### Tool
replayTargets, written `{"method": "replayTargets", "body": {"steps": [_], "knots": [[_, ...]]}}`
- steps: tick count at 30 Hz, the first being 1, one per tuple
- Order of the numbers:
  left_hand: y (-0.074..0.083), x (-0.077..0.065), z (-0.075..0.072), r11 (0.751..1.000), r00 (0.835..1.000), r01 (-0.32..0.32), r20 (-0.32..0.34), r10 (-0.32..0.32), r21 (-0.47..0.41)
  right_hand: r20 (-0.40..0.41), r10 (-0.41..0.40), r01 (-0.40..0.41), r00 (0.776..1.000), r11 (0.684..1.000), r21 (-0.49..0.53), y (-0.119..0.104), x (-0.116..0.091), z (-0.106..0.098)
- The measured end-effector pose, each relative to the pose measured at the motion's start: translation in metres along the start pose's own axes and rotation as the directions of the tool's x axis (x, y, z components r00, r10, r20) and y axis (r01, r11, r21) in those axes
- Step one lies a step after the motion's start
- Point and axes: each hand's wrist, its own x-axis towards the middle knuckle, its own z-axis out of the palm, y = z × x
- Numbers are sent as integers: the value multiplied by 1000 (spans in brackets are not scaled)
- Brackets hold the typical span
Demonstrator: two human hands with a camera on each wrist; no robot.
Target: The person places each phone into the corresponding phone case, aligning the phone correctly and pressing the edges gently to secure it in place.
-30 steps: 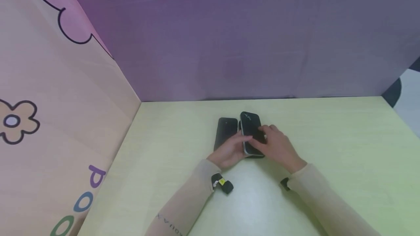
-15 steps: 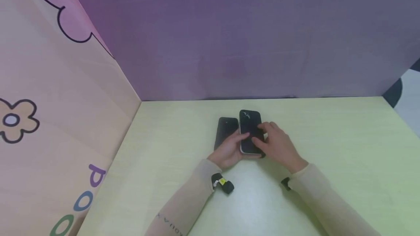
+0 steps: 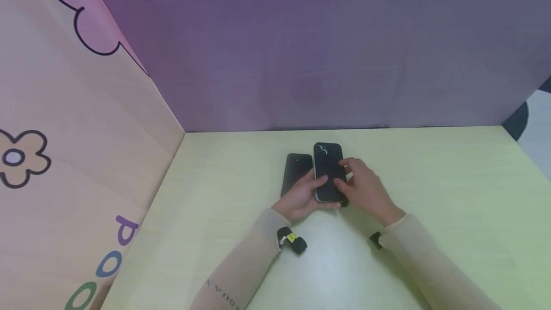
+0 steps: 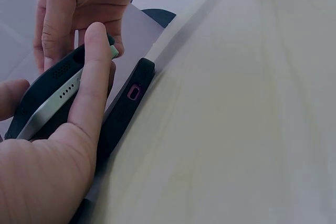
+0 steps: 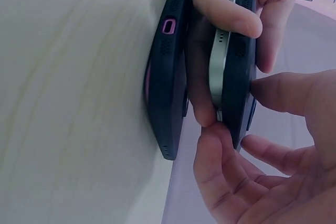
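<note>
In the head view my left hand [image 3: 299,200] holds a phone from its lower left, thumb over its dark back and fingers beneath. The silver phone body [image 5: 216,72] shows along the edge, with a black phone case [image 5: 239,85] over its back; a gap runs between them. My right hand [image 3: 369,188] pinches the case's right side with thumb and fingers. Just below the held phone, a black-cased phone [image 5: 168,82] with a pink-edged port lies on the table. Another dark phone [image 3: 297,169] lies to the left, partly covered by my left hand.
The pale wooden table [image 3: 215,195] runs back to a purple panel [image 3: 301,61]. A printed panel [image 3: 86,133] with a flower and letters stands along the left side. Both wrists wear a black strap; the left one carries a small black device [image 3: 298,244].
The held phone has turned slightly more upright and its back now faces the head camera more squarely. My right thumb has moved a little to the right, toward the case's edge.
</note>
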Motion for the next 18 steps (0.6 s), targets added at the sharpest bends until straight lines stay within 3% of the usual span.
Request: {"method": "replayTargets", "body": {"steps": [10,18], "knots": [[-1,0,0,1000,1000,-4,1,4,8,28,60,-61,998,998,30,2,2,0],[-1,0,-1,1000,1000,10,-5,-10,-6,34,85,-84,996,996,-6,2,4,-2]]}}
